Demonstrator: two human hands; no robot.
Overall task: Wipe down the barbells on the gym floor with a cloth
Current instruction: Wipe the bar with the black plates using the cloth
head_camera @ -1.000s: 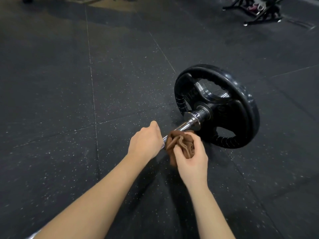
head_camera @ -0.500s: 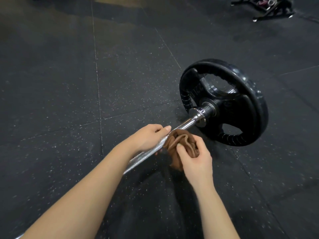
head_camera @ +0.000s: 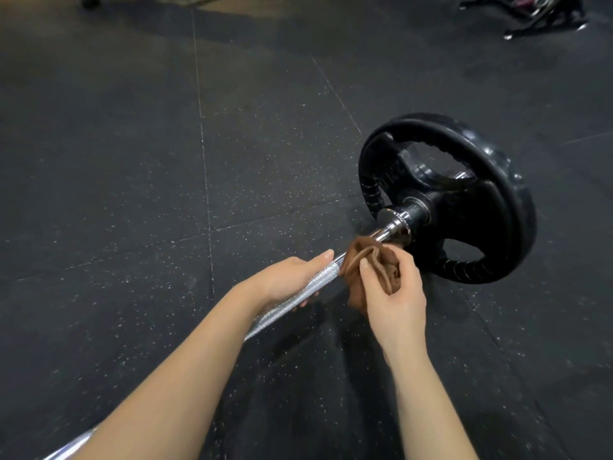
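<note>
A chrome barbell (head_camera: 308,287) lies on the black rubber floor, running from the lower left up to a black weight plate (head_camera: 464,194) at the right. My left hand (head_camera: 292,277) curls around the knurled part of the shaft from beneath, fingers under it, thumb along the top. Just beyond it a bunched brown cloth (head_camera: 368,263) is wrapped on the smooth shaft near the collar (head_camera: 401,220), and my right hand (head_camera: 391,293) grips that cloth. The shaft under the cloth is hidden.
The floor (head_camera: 132,194) is dark speckled rubber tiling with thin seams. A black metal equipment frame (head_camera: 530,11) stands at the far top right. Another dark object sits at the top left edge.
My left hand turned from a fist over the shaft to a grip from beneath, baring the knurling. The cloth and my right hand stayed by the collar. The view shifted slightly.
</note>
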